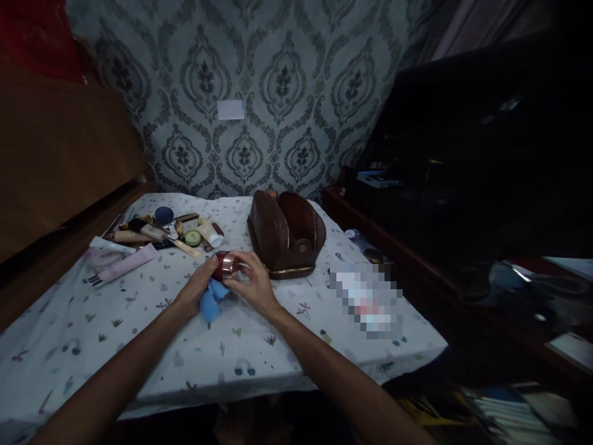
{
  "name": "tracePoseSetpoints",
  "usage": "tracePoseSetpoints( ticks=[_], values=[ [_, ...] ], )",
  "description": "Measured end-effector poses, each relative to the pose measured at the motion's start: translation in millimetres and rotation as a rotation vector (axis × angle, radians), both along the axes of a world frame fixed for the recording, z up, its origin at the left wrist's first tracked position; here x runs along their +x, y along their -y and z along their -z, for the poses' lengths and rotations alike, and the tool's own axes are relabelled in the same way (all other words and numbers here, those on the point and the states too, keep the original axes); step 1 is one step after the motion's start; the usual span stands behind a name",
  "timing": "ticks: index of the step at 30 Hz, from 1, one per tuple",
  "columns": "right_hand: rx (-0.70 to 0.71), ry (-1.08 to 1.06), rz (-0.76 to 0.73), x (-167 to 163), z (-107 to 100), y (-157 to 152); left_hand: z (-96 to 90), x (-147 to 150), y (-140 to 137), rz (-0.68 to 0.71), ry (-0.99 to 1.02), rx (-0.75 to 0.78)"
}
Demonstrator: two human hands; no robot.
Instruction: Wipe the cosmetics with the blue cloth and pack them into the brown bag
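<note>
Over the middle of the table, both hands are around a small, round, dark red container with a shiny metallic band (227, 264). My left hand (196, 289) grips its left side and has a blue cloth (212, 303) hanging beneath the fingers. On the other side, the fingers of my right hand (256, 283) close on the metallic part. Whether that part is a lid I cannot tell. Just behind the right hand stands a brown cosmetic bag (272, 225), unzipped, with its dark inside showing.
Left of the hands lies a pile of cosmetics: a pink tube (127, 264), a cream tube (210, 235), a round blue item (164, 215) and brushes. A blurred-out object (368, 303) lies on the right of the patterned tablecloth (185, 364). Dark furniture borders the table's right.
</note>
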State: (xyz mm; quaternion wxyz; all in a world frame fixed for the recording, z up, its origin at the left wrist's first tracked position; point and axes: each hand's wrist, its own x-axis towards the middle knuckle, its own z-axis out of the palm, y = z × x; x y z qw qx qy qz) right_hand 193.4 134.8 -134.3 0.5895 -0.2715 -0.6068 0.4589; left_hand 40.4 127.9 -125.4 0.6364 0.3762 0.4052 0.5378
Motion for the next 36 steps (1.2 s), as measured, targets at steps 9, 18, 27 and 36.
tracePoseSetpoints(
  ticks=[9,18,27,36],
  values=[
    [-0.149,0.028,0.058,-5.1,5.2,2.2,4.9,-1.6,0.9,-0.133,-0.433,0.25],
    [-0.301,-0.023,-0.045,-2.9,2.9,5.2,-3.5,-2.9,5.5,-0.206,-0.777,0.477],
    [-0.331,-0.103,-0.089,-5.3,9.2,0.5,-3.4,-2.7,6.6,-0.231,-0.879,0.549],
    [-0.536,-0.238,-0.208,-3.6,2.5,-2.8,4.8,-5.3,1.7,-0.271,-1.013,0.711]
  ],
)
